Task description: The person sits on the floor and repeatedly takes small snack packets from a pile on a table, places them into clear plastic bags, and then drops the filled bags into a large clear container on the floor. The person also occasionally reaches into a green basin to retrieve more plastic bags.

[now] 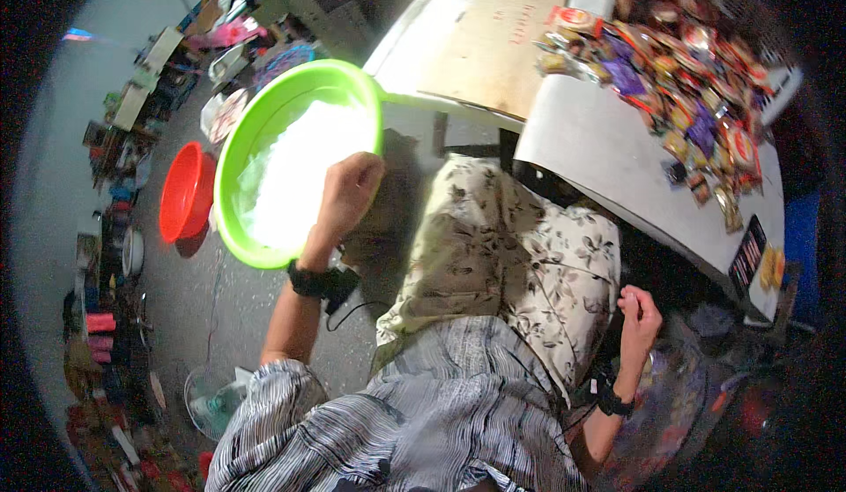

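At the left of centre stands a lime-green plastic basin point(228, 207) with bright white contents point(297, 168), overexposed, and clear plastic film along their edge. My left hand point(350, 191) is over the basin's near right side, its fingers curled; whether it holds anything is hidden. My right hand point(640, 313) hangs beside my right thigh, below the white table point(581, 135), fingers bent, and no object shows in it. On that table lies a heap of small wrapped snacks point(687, 95) in red, purple and gold wrappers. Both wrists wear black bands.
A cardboard sheet point(489, 42) lies on the table beside the snacks. A dark printed card point(747, 250) is near the table's right end. On the floor at left are a red basin point(182, 191) and a fan point(215, 403). Clutter lines the wall. A transparent bag point(667, 399) is at lower right.
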`<state>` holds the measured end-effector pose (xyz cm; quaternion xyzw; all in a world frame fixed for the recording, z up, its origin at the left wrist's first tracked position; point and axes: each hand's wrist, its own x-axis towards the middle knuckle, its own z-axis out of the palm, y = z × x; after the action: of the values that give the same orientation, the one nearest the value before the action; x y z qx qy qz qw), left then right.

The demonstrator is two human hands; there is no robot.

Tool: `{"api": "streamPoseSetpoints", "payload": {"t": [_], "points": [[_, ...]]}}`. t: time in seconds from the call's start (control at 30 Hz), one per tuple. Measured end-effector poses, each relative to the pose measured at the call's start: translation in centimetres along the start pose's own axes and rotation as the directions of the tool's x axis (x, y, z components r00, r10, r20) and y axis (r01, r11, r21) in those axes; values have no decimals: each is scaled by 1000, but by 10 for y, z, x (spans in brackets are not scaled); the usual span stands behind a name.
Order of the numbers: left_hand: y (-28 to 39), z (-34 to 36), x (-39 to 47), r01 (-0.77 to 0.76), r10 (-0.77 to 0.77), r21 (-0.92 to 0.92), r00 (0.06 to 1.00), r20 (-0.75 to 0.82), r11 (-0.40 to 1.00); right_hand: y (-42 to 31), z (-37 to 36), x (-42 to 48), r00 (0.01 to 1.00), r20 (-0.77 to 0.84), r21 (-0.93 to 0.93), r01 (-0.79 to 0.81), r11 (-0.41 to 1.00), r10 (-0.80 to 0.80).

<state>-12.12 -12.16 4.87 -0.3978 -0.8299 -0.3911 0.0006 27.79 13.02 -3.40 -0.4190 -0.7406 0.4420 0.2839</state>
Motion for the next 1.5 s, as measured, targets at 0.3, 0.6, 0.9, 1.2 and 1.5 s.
{"api": "streamPoseSetpoints", "payload": {"t": [0.3,0.6,0.9,1.2,1.5], "points": [[-190,-93,35,136,-258,541,953,157,830,1,14,-3,985,125,32,-120,992,115],[-230,-73,42,46,-342,685,889,304,727,2,14,-6,989,115,-26,-88,996,91],[-231,-83,50,113,-347,610,895,281,785,-1,19,-4,988,135,4,-73,997,72],[-116,-116,79,98,-116,99,973,199,990,-40,30,13,985,173,26,-20,999,16],[37,-69,115,-219,211,26,962,175,975,-131,71,44,959,217,161,147,976,-180]]}}
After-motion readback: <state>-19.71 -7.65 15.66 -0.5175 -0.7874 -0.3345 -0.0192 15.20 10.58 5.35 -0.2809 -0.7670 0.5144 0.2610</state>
